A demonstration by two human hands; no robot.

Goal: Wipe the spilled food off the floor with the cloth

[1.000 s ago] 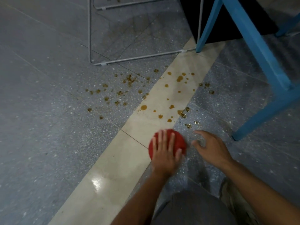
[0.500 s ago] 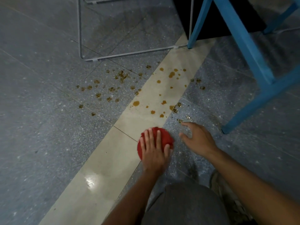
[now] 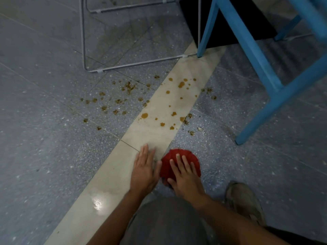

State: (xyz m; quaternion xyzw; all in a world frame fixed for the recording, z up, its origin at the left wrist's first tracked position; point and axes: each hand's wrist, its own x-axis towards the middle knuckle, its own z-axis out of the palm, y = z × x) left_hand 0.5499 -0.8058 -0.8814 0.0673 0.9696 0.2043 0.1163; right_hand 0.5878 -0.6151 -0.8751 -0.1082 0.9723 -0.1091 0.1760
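Observation:
A round red cloth lies flat on the grey speckled floor just right of the beige tile strip. My right hand presses on the cloth with straight, spread fingers and covers its near half. To its left, my left hand rests flat on the beige strip, its thumb beside the cloth's left edge. Brown spilled food is spattered in several drops and crumbs beyond the hands, across the strip and the grey tiles to either side, with a denser patch of crumbs at the far left.
A blue wooden frame stands at the right, one leg foot close to the cloth. A thin metal wire frame rests on the floor beyond the spill. My knee and a shoe are at the bottom.
The cloth has passed from under my left hand to under my right hand and now lies right of the beige strip. My left hand has moved off it onto the strip.

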